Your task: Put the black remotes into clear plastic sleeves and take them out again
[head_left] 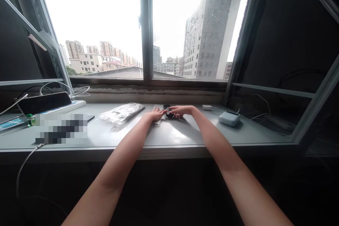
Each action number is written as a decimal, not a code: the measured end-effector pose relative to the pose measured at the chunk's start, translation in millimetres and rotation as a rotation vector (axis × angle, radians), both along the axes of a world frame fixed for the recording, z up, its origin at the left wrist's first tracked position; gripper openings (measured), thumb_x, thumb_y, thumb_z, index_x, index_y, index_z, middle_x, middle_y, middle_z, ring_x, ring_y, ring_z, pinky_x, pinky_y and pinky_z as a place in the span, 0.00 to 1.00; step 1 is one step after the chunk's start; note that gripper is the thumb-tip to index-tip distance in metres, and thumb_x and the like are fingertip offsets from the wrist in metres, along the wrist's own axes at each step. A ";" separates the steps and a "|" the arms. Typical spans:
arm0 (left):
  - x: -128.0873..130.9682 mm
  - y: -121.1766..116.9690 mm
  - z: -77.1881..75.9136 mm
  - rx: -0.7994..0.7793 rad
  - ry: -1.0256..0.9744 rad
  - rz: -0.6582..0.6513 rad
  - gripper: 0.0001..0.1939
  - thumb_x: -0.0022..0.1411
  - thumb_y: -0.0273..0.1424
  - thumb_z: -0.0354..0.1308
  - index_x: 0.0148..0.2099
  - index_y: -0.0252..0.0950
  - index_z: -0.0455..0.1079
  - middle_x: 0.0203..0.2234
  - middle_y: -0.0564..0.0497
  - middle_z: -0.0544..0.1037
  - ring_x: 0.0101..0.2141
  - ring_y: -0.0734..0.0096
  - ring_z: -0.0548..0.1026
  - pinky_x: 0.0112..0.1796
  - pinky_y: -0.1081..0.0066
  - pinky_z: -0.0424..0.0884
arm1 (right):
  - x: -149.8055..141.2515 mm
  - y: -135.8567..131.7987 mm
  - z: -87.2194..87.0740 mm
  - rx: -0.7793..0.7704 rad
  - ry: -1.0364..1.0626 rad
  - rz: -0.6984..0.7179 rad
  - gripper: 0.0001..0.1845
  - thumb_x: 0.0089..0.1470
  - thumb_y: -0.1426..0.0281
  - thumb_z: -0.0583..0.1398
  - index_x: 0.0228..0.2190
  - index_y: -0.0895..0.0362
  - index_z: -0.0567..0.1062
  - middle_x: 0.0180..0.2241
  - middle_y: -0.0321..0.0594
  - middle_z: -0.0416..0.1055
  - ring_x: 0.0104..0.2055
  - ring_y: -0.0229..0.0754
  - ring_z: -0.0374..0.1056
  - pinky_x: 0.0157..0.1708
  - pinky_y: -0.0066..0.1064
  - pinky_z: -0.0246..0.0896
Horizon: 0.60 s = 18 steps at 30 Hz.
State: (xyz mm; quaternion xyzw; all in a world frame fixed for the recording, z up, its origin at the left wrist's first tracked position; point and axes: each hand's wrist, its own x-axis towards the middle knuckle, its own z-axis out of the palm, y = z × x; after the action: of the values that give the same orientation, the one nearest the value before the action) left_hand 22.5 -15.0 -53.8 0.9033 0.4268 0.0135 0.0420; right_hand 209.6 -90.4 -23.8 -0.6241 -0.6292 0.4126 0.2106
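My left hand (155, 114) lies palm down on the desk with its fingers spread, over a clear plastic bag (157, 124). Its thumb side meets a small black object (167, 106) whose kind I cannot make out. From the right, my right hand (183, 110) reaches over this object with fingers apart, the forefinger stretched across it and the others slightly bent. Both hands hide part of the black object. A larger clear plastic packet (123, 112) lies to the left of my left hand.
On the right stand a white rounded box (229, 118) and a small white adapter (207, 107) with a cable. At left are a dark phone-like screen (46, 103), a power strip (78, 104), a small green bottle (31, 120) and a blurred dark item (61, 129). A window rises behind the desk (185, 140).
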 end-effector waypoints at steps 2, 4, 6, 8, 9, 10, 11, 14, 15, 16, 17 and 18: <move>-1.2 1.3 1.9 -0.070 -0.009 0.017 0.31 0.70 0.49 0.32 0.72 0.50 0.47 0.70 0.47 0.41 0.68 0.54 0.35 0.61 0.40 0.41 | 2.2 4.4 -2.0 0.046 -0.023 -0.010 0.35 0.58 0.62 0.63 0.63 0.52 0.60 0.26 0.32 0.67 0.22 0.31 0.59 0.23 0.21 0.56; -3.7 2.5 4.8 -0.061 -0.047 0.030 0.30 0.71 0.47 0.33 0.72 0.50 0.46 0.70 0.46 0.38 0.68 0.54 0.33 0.61 0.38 0.39 | 3.9 8.7 -3.9 0.156 -0.076 -0.067 0.32 0.58 0.60 0.62 0.61 0.51 0.63 0.28 0.34 0.69 0.27 0.34 0.64 0.28 0.24 0.62; -7.0 3.6 8.0 -0.029 -0.089 0.030 0.29 0.72 0.43 0.35 0.72 0.48 0.46 0.70 0.45 0.37 0.68 0.54 0.33 0.60 0.37 0.40 | 4.7 11.2 -5.3 0.281 -0.157 -0.147 0.33 0.58 0.60 0.62 0.62 0.51 0.62 0.36 0.40 0.73 0.39 0.41 0.69 0.41 0.30 0.66; -10.3 4.7 10.4 -0.039 -0.090 0.031 0.28 0.72 0.39 0.37 0.71 0.46 0.49 0.70 0.44 0.40 0.68 0.54 0.35 0.60 0.36 0.39 | 4.4 10.5 -5.8 0.326 -0.255 -0.165 0.37 0.56 0.58 0.63 0.63 0.51 0.60 0.51 0.47 0.70 0.57 0.49 0.63 0.56 0.38 0.59; -11.7 5.3 11.2 -0.061 -0.079 0.043 0.27 0.72 0.38 0.39 0.71 0.45 0.51 0.70 0.44 0.42 0.68 0.52 0.36 0.60 0.37 0.39 | 3.7 9.0 -5.8 0.300 -0.297 -0.140 0.39 0.56 0.56 0.63 0.64 0.51 0.60 0.58 0.48 0.64 0.63 0.52 0.55 0.62 0.41 0.51; -12.8 5.8 11.6 -0.086 -0.068 0.061 0.27 0.72 0.38 0.41 0.70 0.44 0.53 0.69 0.44 0.44 0.68 0.51 0.38 0.60 0.37 0.40 | 2.6 6.9 -5.7 0.251 -0.321 -0.101 0.41 0.55 0.53 0.63 0.65 0.51 0.58 0.64 0.48 0.57 0.67 0.53 0.48 0.65 0.42 0.45; -13.5 6.3 11.6 -0.110 -0.058 0.084 0.27 0.71 0.39 0.42 0.70 0.44 0.54 0.69 0.44 0.46 0.68 0.50 0.40 0.61 0.38 0.40 | 1.0 4.6 -5.5 0.191 -0.328 -0.055 0.43 0.56 0.49 0.61 0.66 0.50 0.55 0.68 0.47 0.49 0.69 0.54 0.43 0.66 0.43 0.40; -13.2 6.8 10.1 -0.124 -0.042 0.145 0.28 0.70 0.42 0.43 0.70 0.48 0.52 0.69 0.46 0.46 0.68 0.50 0.42 0.61 0.39 0.42 | -5.4 -1.5 -4.8 0.068 -0.289 0.037 0.49 0.56 0.43 0.56 0.69 0.51 0.45 0.71 0.44 0.36 0.70 0.55 0.39 0.67 0.45 0.36; -12.4 6.8 9.3 -0.116 -0.033 0.159 0.28 0.71 0.43 0.42 0.70 0.48 0.51 0.69 0.46 0.45 0.68 0.51 0.41 0.61 0.39 0.42 | -7.7 -2.7 -4.6 0.065 -0.277 0.054 0.50 0.56 0.42 0.55 0.69 0.51 0.43 0.71 0.43 0.34 0.71 0.55 0.38 0.67 0.44 0.35; -11.4 6.6 8.6 -0.111 -0.023 0.171 0.29 0.71 0.43 0.40 0.71 0.49 0.50 0.69 0.47 0.44 0.68 0.51 0.40 0.61 0.39 0.41 | -9.8 -3.3 -4.5 0.071 -0.268 0.068 0.51 0.55 0.41 0.55 0.69 0.51 0.43 0.71 0.42 0.34 0.71 0.54 0.37 0.68 0.43 0.35; -10.2 6.4 7.9 -0.104 -0.017 0.181 0.29 0.71 0.44 0.39 0.71 0.48 0.49 0.70 0.47 0.43 0.68 0.52 0.39 0.61 0.39 0.40 | -11.6 -3.7 -4.4 0.080 -0.261 0.079 0.52 0.54 0.41 0.56 0.69 0.51 0.44 0.71 0.42 0.34 0.71 0.54 0.36 0.68 0.43 0.34; -8.9 6.1 7.6 -0.096 -0.013 0.187 0.29 0.71 0.44 0.38 0.71 0.48 0.48 0.70 0.46 0.43 0.68 0.52 0.39 0.61 0.39 0.40 | -13.0 -3.8 -4.4 0.088 -0.254 0.088 0.52 0.54 0.40 0.56 0.69 0.51 0.44 0.71 0.41 0.34 0.71 0.53 0.36 0.68 0.42 0.34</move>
State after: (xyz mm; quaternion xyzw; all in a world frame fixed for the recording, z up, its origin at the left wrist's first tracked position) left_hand 13.5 -9.0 -46.2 0.8564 0.5089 0.0029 0.0866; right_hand 196.6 -94.1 -28.1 -0.6334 -0.6950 0.3111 0.1380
